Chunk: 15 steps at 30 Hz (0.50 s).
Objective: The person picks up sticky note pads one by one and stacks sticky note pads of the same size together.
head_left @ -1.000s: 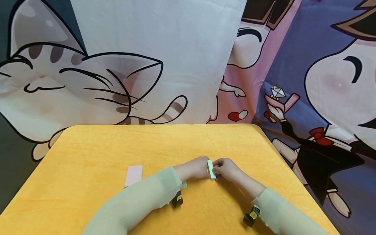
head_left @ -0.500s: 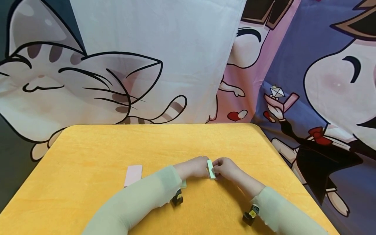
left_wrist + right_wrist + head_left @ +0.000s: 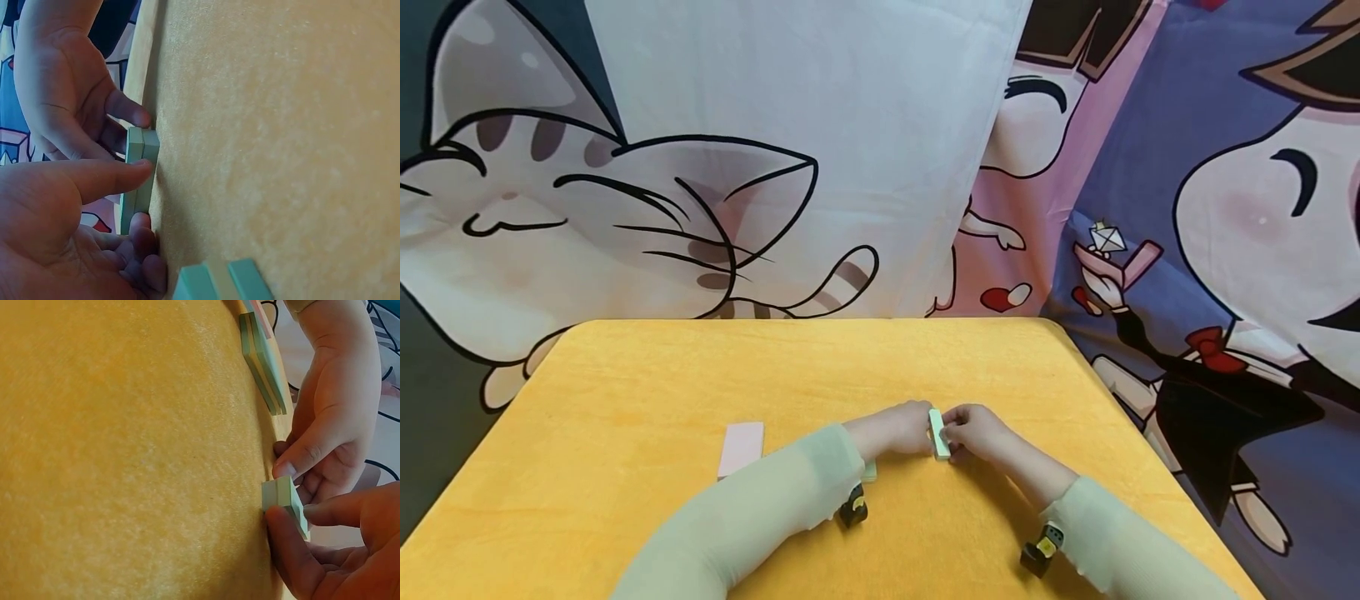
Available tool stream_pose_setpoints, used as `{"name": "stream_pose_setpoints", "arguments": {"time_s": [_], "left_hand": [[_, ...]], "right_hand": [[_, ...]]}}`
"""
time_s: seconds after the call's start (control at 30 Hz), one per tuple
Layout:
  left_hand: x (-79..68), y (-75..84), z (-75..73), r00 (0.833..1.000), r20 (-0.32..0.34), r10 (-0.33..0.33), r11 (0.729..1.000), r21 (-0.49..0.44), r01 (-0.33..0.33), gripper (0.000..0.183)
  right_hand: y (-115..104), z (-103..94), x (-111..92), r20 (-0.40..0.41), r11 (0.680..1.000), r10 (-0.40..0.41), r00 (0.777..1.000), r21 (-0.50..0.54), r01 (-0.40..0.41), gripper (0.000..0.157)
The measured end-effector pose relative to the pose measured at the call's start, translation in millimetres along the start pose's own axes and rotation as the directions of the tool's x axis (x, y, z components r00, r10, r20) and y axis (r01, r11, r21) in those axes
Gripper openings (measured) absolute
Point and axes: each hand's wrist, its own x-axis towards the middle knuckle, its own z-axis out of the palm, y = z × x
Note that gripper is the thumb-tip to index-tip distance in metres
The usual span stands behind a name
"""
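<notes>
A pale green flat rectangular block (image 3: 939, 434) stands on its edge on the yellow table, between my two hands. A seam runs along the block's side (image 3: 142, 147), so it looks like two layers together. My left hand (image 3: 904, 427) pinches it from the left, its thumb lying along the edge in the left wrist view. From the other side my right hand (image 3: 981, 432) grips it; in the right wrist view, the thumb (image 3: 290, 550) and forefinger are on the block. The left hand's fingertips are partly hidden in the head view.
Another green block with a yellow middle band (image 3: 264, 365) lies left of the hands, mostly hidden by the left wrist in the head view. Farther left is a pale pink block (image 3: 741, 450) on the table (image 3: 820, 367). Cartoon-printed cloth (image 3: 880, 167) hangs behind.
</notes>
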Motion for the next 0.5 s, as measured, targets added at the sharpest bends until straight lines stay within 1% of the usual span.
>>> {"name": "stream_pose_setpoints", "arguments": {"time_s": [0.1,0.2,0.27,0.33,0.4,0.43,0.5], "left_hand": [[-0.8,-1.8,-2.0,1.000,0.003,0.015,1.000,-0.002,-0.015,0.051],[-2.8,-3.4,-5.5,1.000,0.018,-0.004,1.000,-0.008,0.004,0.069],[-5.8,-3.9,-9.4,0.999,0.027,-0.027,0.999,-0.040,0.028,0.075],[-9.8,-4.5,-14.3,0.998,0.024,-0.055,0.994,-0.089,0.057,0.074],[-16.8,-4.8,-20.5,0.998,0.001,-0.062,0.990,-0.129,0.062,0.071],[-21.1,-4.9,-24.0,0.998,-0.018,-0.063,0.989,-0.138,0.060,0.069],[-31.6,-6.7,-31.8,0.996,-0.072,-0.055,0.993,-0.108,0.047,0.066]], "right_hand": [[0,-2.4,0,0.009,1.000,0.000,1.000,0.005,0.000,0.041],[0,-5.4,1,-0.005,1.000,-0.013,1.000,-0.014,0.013,0.049],[-1,-7.7,0,-0.027,0.999,-0.026,0.999,-0.037,0.025,0.050],[-1,-10.2,0,-0.042,0.998,-0.039,0.998,-0.047,0.037,0.048],[-1,-12.6,0,-0.059,0.995,-0.068,0.996,-0.071,0.064,0.045],[-1,-14.1,0,-0.069,0.993,-0.089,0.994,-0.088,0.083,0.044],[0,-17.4,0,-0.099,0.977,-0.158,0.982,-0.161,0.141,0.042]]}}
